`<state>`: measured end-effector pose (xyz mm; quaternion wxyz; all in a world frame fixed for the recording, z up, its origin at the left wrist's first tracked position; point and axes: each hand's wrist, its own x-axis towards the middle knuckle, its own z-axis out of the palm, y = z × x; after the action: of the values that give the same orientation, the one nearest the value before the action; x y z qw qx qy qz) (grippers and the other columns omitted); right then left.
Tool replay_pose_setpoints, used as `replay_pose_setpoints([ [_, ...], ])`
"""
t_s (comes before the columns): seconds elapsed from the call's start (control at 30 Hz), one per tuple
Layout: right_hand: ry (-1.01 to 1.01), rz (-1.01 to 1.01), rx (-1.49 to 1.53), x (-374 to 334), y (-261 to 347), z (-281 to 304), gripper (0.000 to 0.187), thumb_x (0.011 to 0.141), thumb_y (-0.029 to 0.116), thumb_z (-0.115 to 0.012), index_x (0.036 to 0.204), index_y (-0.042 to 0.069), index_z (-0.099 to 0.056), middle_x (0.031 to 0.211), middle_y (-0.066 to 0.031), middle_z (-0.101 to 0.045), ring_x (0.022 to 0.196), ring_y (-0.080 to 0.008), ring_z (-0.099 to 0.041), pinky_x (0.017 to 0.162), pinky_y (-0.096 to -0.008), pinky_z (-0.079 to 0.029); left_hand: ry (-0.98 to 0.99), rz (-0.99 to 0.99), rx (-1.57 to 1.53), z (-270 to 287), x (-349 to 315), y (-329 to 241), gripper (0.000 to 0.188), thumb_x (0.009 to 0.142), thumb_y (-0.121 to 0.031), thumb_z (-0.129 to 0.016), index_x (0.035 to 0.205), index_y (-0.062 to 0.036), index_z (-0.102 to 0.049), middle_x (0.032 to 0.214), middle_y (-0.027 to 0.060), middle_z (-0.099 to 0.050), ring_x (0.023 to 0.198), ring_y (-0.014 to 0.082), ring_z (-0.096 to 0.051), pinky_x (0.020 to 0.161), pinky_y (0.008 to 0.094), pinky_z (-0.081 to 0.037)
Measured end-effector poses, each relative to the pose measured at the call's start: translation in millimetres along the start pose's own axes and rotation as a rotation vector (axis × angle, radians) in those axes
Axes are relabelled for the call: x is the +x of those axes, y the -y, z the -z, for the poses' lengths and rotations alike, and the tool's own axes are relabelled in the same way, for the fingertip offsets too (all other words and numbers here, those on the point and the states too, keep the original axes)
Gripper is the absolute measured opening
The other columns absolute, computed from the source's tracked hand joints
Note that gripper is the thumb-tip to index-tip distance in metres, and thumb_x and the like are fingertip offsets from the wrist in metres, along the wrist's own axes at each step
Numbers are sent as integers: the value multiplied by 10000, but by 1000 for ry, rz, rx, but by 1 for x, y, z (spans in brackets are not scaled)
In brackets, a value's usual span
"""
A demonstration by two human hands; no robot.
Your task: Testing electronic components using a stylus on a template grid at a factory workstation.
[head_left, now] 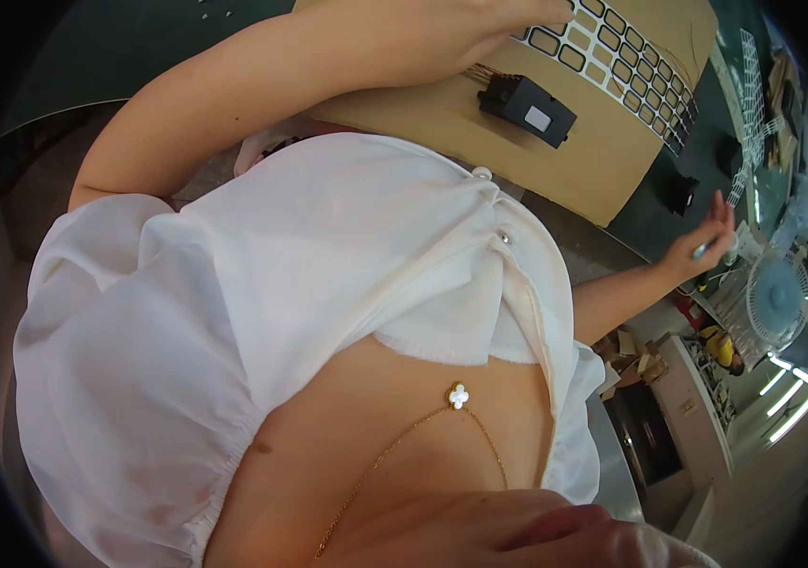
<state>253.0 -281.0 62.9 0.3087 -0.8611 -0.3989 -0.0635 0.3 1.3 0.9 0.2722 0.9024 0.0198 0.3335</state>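
Note:
My left hand (461, 38) reaches over the cardboard from the left. One stretched fingertip rests on the white sheet (578, 40) of black-edged, rounded rectangular pieces; the other fingers are partly cut off by the upper edge. Thin brown wires (485, 72) show just below this hand, beside a black box-shaped device (527, 110) with a pale label. On the far right, my right hand (705, 239) is raised beside the table edge, away from the sheet. Its fingers hold a small, slim light-blue object (700, 251), too small to identify.
Brown cardboard (603, 180) covers part of the dark green table (167, 52). A second black device (682, 194) sits near my right hand, with a white lattice strip (753, 104) beyond it. Farther right are a fan (775, 295), clear plastic bags (807, 213) and another person (721, 350).

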Motion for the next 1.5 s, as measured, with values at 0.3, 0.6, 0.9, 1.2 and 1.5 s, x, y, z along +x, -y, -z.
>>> replay_pose_setpoints([
  [0.3, 438, 34, 1046, 61, 91, -76, 769, 828, 609, -189, 1143, -42, -451, 851, -200, -599, 698, -249, -603, 727, -323, -484, 241, -17, 115, 28, 20, 3, 270, 774, -138, -449, 999, -18, -540, 998, 115, -508, 1025, 248, -451, 952, 376, -304],
  [0.6, 293, -297, 874, 50, 122, -110, 352, 885, 270, -467, 962, -64, -548, 775, -209, -599, 627, -211, -588, 652, -321, -499, 427, 297, -639, -10, 15, -1, 325, 774, -154, -461, 1079, -68, -531, 1104, 154, -455, 1111, 268, -383, 978, 455, -255],
  [0.9, 361, -253, 929, 47, 129, -99, 83, 791, -1, -555, 860, -42, -535, 687, -181, -596, 532, -199, -574, 572, -273, -502, 527, 269, -330, 8, 21, -11, 326, 780, -150, -461, 1094, -99, -533, 1138, 166, -433, 1129, 284, -356, 982, 491, -223],
  [1.2, 375, -185, 939, 53, 133, -100, 105, 788, -3, -566, 880, -37, -530, 700, -178, -602, 536, -204, -578, 578, -269, -503, 498, 327, -503, 5, 21, -8, 328, 786, -155, -457, 1102, -106, -532, 1119, 165, -438, 1124, 285, -357, 983, 490, -220],
  [1.5, 395, -83, 985, 56, 134, -104, 120, 796, 2, -563, 906, -28, -526, 725, -177, -607, 561, -210, -585, 606, -281, -504, 287, 412, -1056, -20, 7, 0, 335, 783, -162, -459, 1105, -104, -531, 1103, 166, -440, 1117, 286, -361, 983, 490, -220],
])
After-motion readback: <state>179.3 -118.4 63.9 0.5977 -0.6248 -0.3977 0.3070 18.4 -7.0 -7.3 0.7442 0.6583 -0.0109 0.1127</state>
